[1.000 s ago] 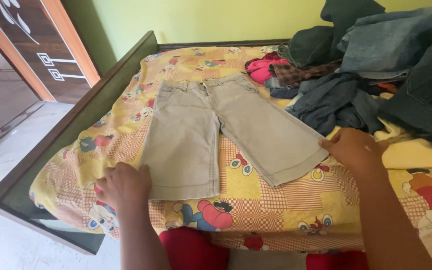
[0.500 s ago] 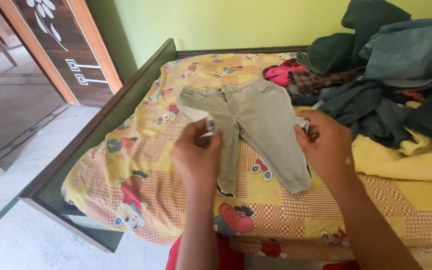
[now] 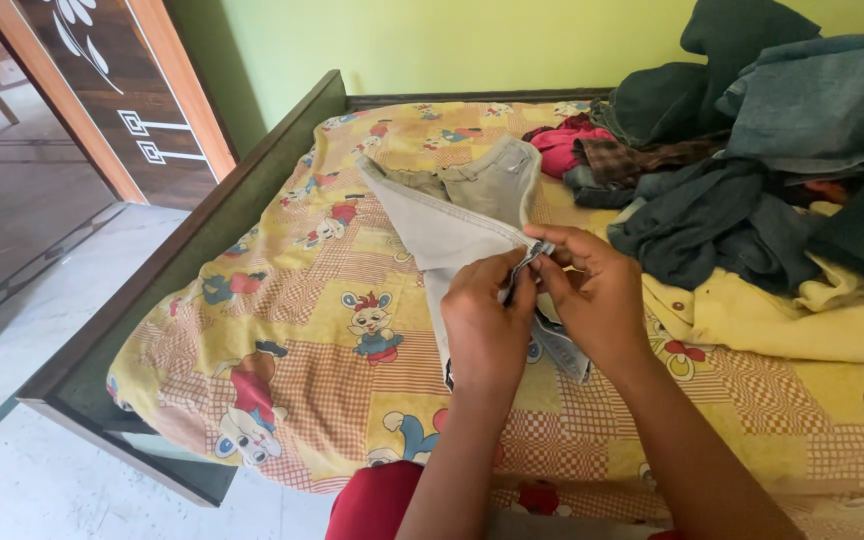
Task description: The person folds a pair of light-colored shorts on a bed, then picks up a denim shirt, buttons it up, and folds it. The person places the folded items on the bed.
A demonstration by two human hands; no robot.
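The hems of the grey trousers (image 3: 472, 215) are pinched together between the left hand (image 3: 485, 325) and the right hand (image 3: 597, 295), both closed on the cloth. The trousers are stretched along the bed, their long axis running away from the hands, waistband farthest. They are laid on the yellow cartoon-printed bedsheet (image 3: 352, 320). A heap of dark clothes (image 3: 752, 150) is piled to the right.
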